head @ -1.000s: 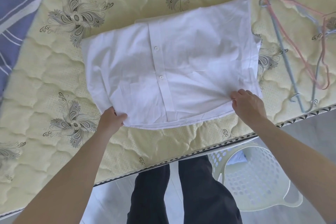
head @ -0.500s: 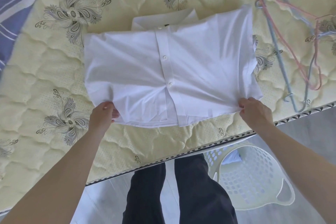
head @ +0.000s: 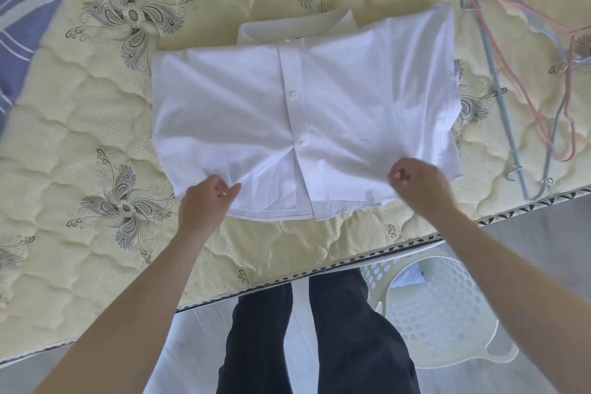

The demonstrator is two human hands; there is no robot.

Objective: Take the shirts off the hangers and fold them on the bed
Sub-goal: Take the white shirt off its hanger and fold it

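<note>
Yellow bed (head: 80,144) holds our half-folded shirt (head: 256,105); left hand (head: 206,201) at seven o'clock and right hand (head: 415,184) at five pinch its hem. Next we likely fold toward twelve.

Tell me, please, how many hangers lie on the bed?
2. A pink hanger and a blue hanger lie crossed over each other on the bed, to the right of the shirt. Others may be outside the picture.

Bright, soft daylight with faint shadows; wide-angle bending at the edges; hands (head: 412,184) slightly motion-blurred.
</note>
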